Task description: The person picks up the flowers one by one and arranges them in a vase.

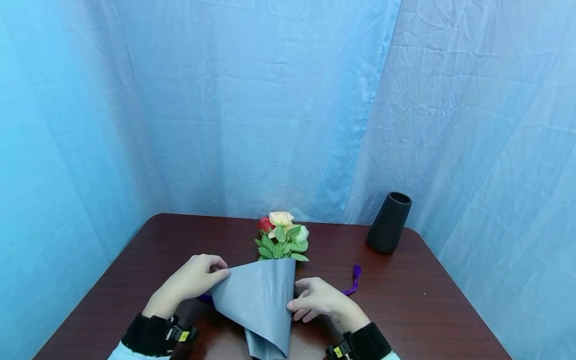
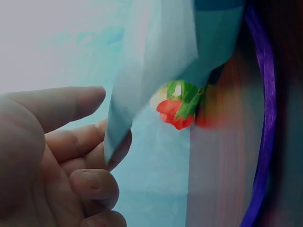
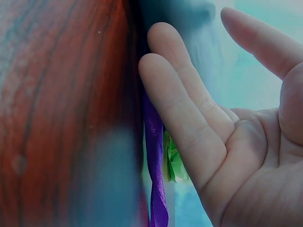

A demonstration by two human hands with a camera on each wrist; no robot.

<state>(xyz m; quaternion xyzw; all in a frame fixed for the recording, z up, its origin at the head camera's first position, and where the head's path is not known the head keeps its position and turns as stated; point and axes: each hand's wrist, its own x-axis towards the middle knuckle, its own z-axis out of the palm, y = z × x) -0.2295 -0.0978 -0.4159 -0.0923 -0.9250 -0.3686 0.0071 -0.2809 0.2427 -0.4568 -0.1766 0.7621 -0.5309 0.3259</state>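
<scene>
A bouquet wrapped in grey-blue wrapping paper lies on the table in front of me. Red, cream and white roses with green leaves show above the paper's upper edge. My left hand holds the upper left corner of the paper, which passes between thumb and fingers in the left wrist view. At the paper's right edge, my right hand rests its thumb against the wrap, its other fingers loosely extended beside it. A purple ribbon runs beneath the bouquet; its middle is hidden by the paper.
A black vase stands at the table's back right. The dark brown table has blue curtains close behind and along both sides. The ribbon's other end peeks out near my left hand.
</scene>
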